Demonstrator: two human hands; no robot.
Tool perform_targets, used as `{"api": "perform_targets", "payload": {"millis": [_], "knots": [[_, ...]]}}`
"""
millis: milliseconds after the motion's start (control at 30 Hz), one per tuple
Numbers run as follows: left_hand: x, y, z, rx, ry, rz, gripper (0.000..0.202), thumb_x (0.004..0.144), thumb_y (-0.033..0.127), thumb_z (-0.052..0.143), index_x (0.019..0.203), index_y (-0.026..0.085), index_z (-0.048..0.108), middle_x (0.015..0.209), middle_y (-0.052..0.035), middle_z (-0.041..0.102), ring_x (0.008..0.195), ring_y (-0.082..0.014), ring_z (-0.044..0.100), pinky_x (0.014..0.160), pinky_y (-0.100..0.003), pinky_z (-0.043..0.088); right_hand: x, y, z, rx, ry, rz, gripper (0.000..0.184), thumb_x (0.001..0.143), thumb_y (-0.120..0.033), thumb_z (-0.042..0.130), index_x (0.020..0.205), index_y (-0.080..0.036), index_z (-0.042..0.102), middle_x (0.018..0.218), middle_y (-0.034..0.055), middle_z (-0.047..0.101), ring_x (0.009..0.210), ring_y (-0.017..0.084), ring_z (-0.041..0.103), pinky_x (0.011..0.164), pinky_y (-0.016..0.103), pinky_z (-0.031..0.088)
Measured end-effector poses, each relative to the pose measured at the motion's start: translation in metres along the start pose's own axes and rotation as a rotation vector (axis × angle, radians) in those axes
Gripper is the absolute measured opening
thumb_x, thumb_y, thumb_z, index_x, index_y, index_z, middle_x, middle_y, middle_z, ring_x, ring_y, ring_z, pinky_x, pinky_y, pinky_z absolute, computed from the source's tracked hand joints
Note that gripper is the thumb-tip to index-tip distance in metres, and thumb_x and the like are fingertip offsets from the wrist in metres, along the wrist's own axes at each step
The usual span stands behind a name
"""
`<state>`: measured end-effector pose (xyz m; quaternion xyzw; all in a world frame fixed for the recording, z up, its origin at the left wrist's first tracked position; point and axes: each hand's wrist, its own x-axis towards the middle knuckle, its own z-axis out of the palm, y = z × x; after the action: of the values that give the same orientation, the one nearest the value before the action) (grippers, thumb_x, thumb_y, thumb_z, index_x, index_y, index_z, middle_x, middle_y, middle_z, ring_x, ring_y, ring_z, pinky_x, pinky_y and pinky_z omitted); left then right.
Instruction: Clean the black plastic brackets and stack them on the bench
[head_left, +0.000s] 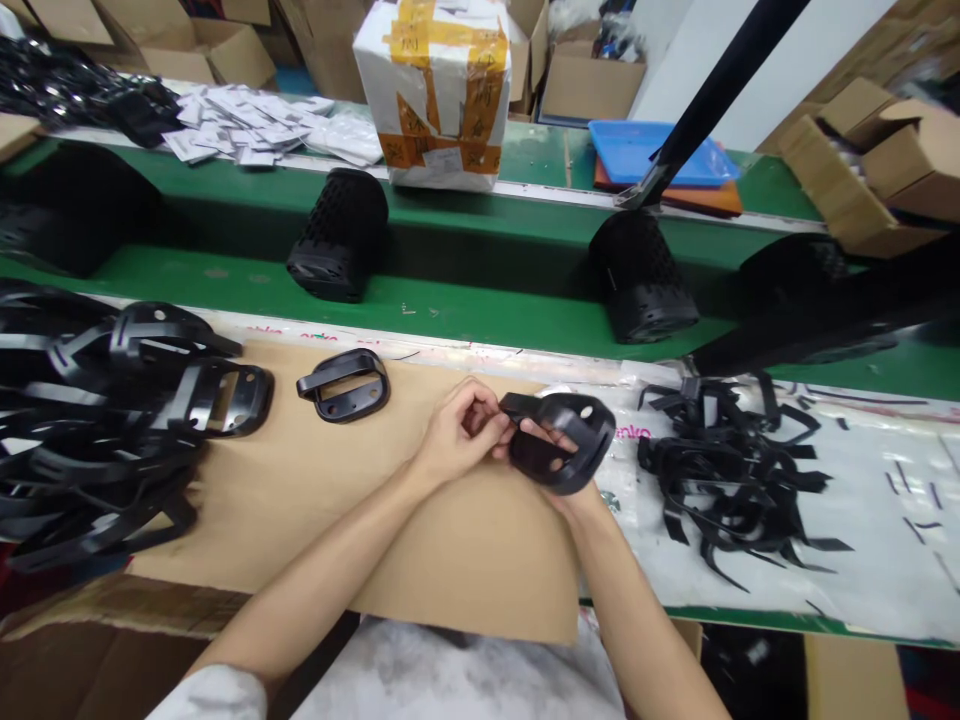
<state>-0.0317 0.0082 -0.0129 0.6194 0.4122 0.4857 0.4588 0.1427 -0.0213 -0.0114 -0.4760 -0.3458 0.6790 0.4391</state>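
Note:
Over the cardboard sheet [300, 510], a black plastic handle piece [589, 450] with a slotted oval base is raised in front of me. My right hand [576, 503] grips it from beneath, and some fingers show through the slot. At the piece's left end, my left hand [461, 432] is closed, with thumb and fingertips pinched against the narrow end; exactly what lies between those fingertips is hidden. A similar black handle [352, 385] rests alone on the cardboard, left of my hands.
A pile of black handle pieces [97, 420] lies at left, and black straps [739, 475] lie at right. Across the green conveyor [465, 290] stand black cylindrical units [341, 235]. Behind are a taped box [442, 95], white packets [240, 125] and a blue tray [664, 150]. A dark post [712, 95] slants at right.

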Motion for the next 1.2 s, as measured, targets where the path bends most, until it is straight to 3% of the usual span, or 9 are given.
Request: {"api": "perform_targets", "payload": {"millis": [100,200,467,567,700,800,900,1067,1200], "knots": [[0.001,0.008,-0.002,-0.153,-0.128,-0.062,0.025,0.094,0.041,0.07,0.095,0.019,0.057,0.077,0.0006,0.06,0.065,-0.011,0.051,0.061,-0.025,0.04,-0.001,0.0,-0.001,0.147,-0.15,0.155,0.04,0.081,-0.058,0.078,0.089,-0.021,0.067,0.063,-0.0012,0.07,0.046,0.016,0.066,0.041,0.024,0.054],[0.003,0.014,-0.002,-0.346,-0.243,-0.131,0.028,0.095,0.044,0.07,0.101,0.018,0.06,0.079,-0.002,0.067,0.069,-0.0134,0.062,0.065,-0.026,0.046,-0.004,0.002,-0.003,0.241,-0.252,0.271,0.04,0.087,-0.058,0.075,0.085,-0.02,0.064,0.058,-0.0024,0.068,0.042,0.014,0.065,0.038,0.019,0.051],[0.01,0.012,-0.011,-0.655,-0.407,-0.319,0.03,0.088,0.039,0.081,0.101,0.015,0.069,0.092,-0.0075,0.075,0.078,-0.0167,0.072,0.079,-0.03,0.055,-0.002,0.012,-0.009,0.384,-0.33,0.412,0.045,0.08,-0.061,0.081,0.084,-0.02,0.062,0.057,-0.0056,0.066,0.043,0.012,0.066,0.034,0.015,0.046],[0.01,0.008,-0.013,-0.675,-0.427,-0.343,0.032,0.087,0.04,0.082,0.104,0.015,0.071,0.093,-0.0083,0.076,0.08,-0.0175,0.073,0.081,-0.031,0.055,-0.003,0.012,-0.008,0.407,-0.327,0.428,0.044,0.081,-0.059,0.081,0.08,-0.021,0.06,0.056,-0.007,0.064,0.04,0.01,0.063,0.033,0.014,0.044],[0.007,0.004,-0.013,-0.683,-0.452,-0.402,0.035,0.084,0.046,0.083,0.098,0.016,0.071,0.084,-0.0064,0.075,0.07,-0.0164,0.071,0.072,-0.03,0.055,-0.007,0.01,0.0,0.447,-0.283,0.414,0.038,0.076,-0.049,0.088,0.088,-0.022,0.064,0.067,-0.0073,0.07,0.045,0.01,0.065,0.032,0.014,0.044],[0.007,0.005,-0.012,-0.625,-0.432,-0.433,0.039,0.081,0.05,0.084,0.093,0.015,0.071,0.075,-0.0031,0.07,0.059,-0.0127,0.066,0.063,-0.026,0.053,-0.01,0.009,0.005,0.474,-0.234,0.4,0.027,0.081,-0.04,0.084,0.09,-0.021,0.066,0.076,-0.0028,0.074,0.053,0.011,0.069,0.036,0.014,0.049],[0.009,0.005,-0.011,-0.591,-0.391,-0.407,0.041,0.078,0.051,0.086,0.089,0.015,0.071,0.078,-0.0036,0.07,0.063,-0.0121,0.065,0.064,-0.026,0.053,-0.011,0.008,0.006,0.501,-0.176,0.373,0.02,0.083,-0.033,0.083,0.086,-0.02,0.068,0.076,-0.0018,0.074,0.059,0.01,0.069,0.045,0.013,0.055],[0.012,0.002,-0.01,-0.595,-0.389,-0.369,0.044,0.075,0.052,0.088,0.089,0.014,0.071,0.082,-0.0055,0.072,0.071,-0.0145,0.067,0.071,-0.029,0.055,-0.009,0.004,0.001,0.483,-0.148,0.353,0.028,0.07,-0.029,0.093,0.085,-0.021,0.071,0.076,-0.0024,0.075,0.058,0.009,0.068,0.046,0.013,0.056],[0.017,0.008,-0.013,-0.587,-0.43,-0.351,0.046,0.077,0.053,0.086,0.096,0.014,0.072,0.083,-0.0061,0.072,0.069,-0.0149,0.067,0.071,-0.031,0.055,-0.007,0.002,0.004,0.458,-0.175,0.295,0.034,0.069,-0.034,0.095,0.094,-0.025,0.075,0.074,-0.0045,0.075,0.055,0.01,0.067,0.043,0.014,0.053]]}}
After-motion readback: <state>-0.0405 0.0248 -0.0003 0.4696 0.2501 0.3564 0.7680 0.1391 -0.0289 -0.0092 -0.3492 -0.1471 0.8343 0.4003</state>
